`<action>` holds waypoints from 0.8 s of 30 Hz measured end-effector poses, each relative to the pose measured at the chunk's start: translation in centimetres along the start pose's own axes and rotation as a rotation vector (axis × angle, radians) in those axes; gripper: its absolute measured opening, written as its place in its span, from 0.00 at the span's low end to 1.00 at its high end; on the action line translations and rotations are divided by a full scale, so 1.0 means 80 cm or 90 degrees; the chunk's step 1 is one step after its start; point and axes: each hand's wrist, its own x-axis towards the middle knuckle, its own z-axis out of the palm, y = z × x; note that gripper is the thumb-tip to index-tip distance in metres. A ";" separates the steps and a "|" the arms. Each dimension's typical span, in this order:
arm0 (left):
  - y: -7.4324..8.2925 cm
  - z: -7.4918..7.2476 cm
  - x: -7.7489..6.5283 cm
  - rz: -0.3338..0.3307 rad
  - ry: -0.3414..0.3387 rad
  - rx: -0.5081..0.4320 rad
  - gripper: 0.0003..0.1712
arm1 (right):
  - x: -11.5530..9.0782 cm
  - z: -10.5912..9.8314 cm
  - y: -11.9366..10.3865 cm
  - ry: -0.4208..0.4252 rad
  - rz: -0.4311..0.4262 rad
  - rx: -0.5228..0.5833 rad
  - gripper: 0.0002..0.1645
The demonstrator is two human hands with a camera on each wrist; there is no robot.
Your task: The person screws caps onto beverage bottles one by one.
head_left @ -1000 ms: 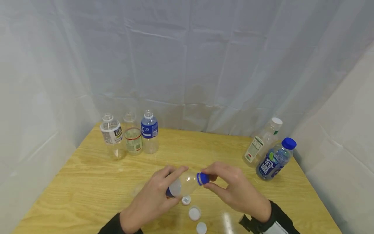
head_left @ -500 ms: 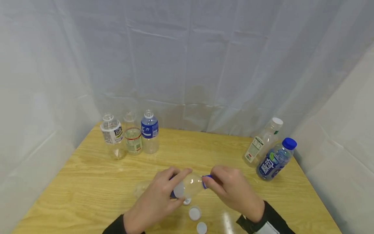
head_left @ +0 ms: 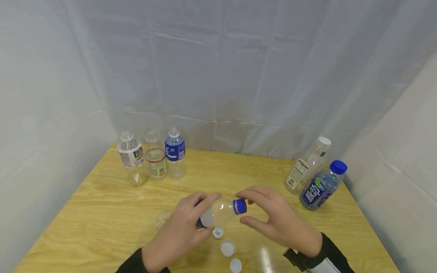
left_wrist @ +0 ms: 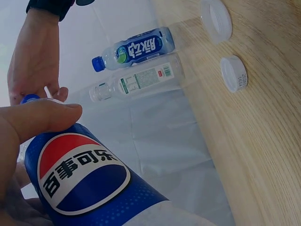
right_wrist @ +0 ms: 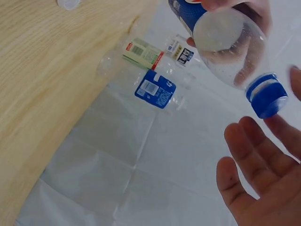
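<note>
My left hand grips a clear plastic cola bottle round its blue label, which carries a red, white and blue emblem. The bottle is tipped over sideways above the table, its neck toward the right. A blue cap sits on the neck. My right hand is spread around this cap, thumb and fingers parted. In the right wrist view, one finger is right at the cap's lower edge and the others extend apart from it. Below the bottle lie three white caps on the table.
At the back left of the wooden table stand three uncapped bottles: one white-labelled, one green-labelled, one blue-labelled. At the right stand a white-capped clear bottle and a blue-capped bottle. A pale sheet hangs behind.
Half a second ago the right fingers were pinching the blue cap with the hand turned over it; now they have parted from it. The bottle has shifted slightly left.
</note>
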 end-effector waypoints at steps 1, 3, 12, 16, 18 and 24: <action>0.000 0.000 0.001 0.004 -0.002 0.000 0.51 | -0.001 -0.002 0.000 -0.011 -0.004 -0.002 0.30; 0.001 0.002 0.002 0.014 0.000 0.004 0.50 | -0.003 -0.003 -0.001 -0.031 0.004 -0.007 0.27; 0.008 0.006 0.003 0.033 0.010 0.034 0.50 | -0.002 0.011 -0.001 -0.009 0.050 -0.104 0.13; 0.009 0.005 0.002 0.016 0.004 0.027 0.50 | -0.002 0.013 0.001 0.004 0.062 -0.103 0.17; 0.008 0.005 0.003 0.005 -0.001 0.023 0.50 | -0.002 0.009 0.001 0.006 0.065 -0.089 0.15; 0.006 0.006 0.006 -0.001 -0.009 0.025 0.51 | -0.006 -0.008 0.000 -0.010 0.021 -0.072 0.29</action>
